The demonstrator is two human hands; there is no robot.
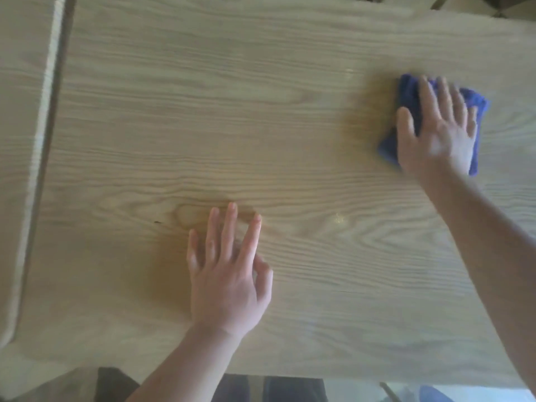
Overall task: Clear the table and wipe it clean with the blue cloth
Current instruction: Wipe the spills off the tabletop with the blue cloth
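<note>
A pale wooden table (261,117) fills the view. At the right, a folded blue cloth (409,97) lies flat on the wood. My right hand (438,129) presses down on it with straight, spread fingers, covering most of the cloth; it looks blurred by motion. My left hand (226,274) rests flat on the bare wood near the front middle, fingers straight and holding nothing.
A second wooden surface (23,140) adjoins on the left, parted from the table by a dark gap (55,117). The table's front edge runs along the bottom, with dark shapes and floor below. Chair parts (435,1) show beyond the far right edge.
</note>
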